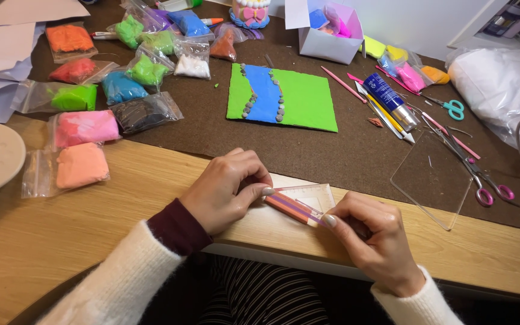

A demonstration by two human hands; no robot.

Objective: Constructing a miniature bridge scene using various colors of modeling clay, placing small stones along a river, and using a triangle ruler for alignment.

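My left hand [227, 189] and my right hand [373, 238] meet at the table's near edge over a small clear plastic plate [314, 197]. Between the fingertips of both hands lies a thin strip of orange-brown clay [293, 209] with a purple line along it; my left thumb presses one end and my right fingers pinch the other. Further back on the brown mat [344, 153] lies a green clay board [305, 99] with a blue river and small grey stones.
Several bags of coloured clay [85, 127] lie at the left. A white box [326, 33], a blue tube [389, 99], sticks and two scissors [482, 180] lie at the right. A clear sheet [431, 180] rests near the mat's edge.
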